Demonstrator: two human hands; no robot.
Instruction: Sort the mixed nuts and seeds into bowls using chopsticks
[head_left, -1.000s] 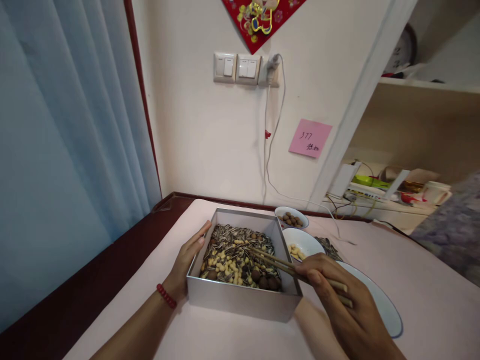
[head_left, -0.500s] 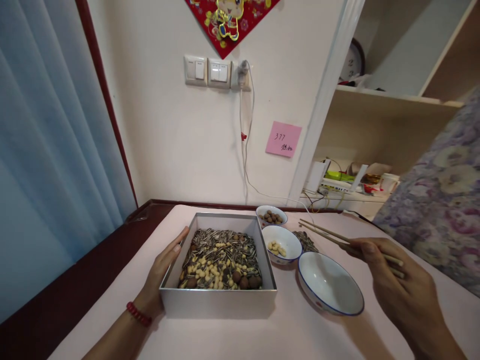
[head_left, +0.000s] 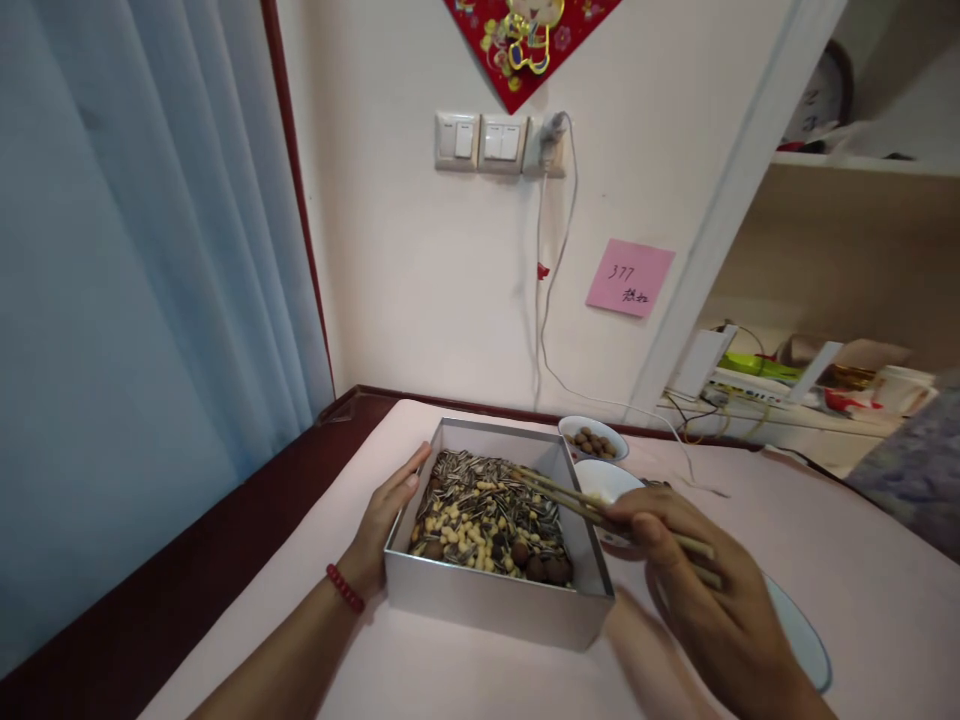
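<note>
A square, silver-rimmed box (head_left: 491, 608) holds striped sunflower seeds (head_left: 469, 468), pale peanuts (head_left: 469, 545) and several round brown nuts (head_left: 536, 568). My left hand (head_left: 386, 520) rests against the box's left wall, fingers stretched out along its outside. In my right hand (head_left: 705, 580) is a pair of chopsticks (head_left: 574, 500). Their tips reach over the right wall and touch or hover just above the seeds near the back; whether they pinch anything I cannot tell. Behind my right hand, a white bowl (head_left: 607, 478) with a few peanuts is partly hidden.
A small bowl (head_left: 568, 430) of brown nuts stands at the back right. A larger blue-rimmed bowl (head_left: 802, 635) is mostly covered by my right hand and forearm. A white cable (head_left: 600, 395) runs down the wall onto the pink-covered table (head_left: 817, 520). Blue curtain hangs left.
My right hand has brought the chopsticks left, from above the bowls to over the box. The view has turned a little left. My left hand stays at the box.
</note>
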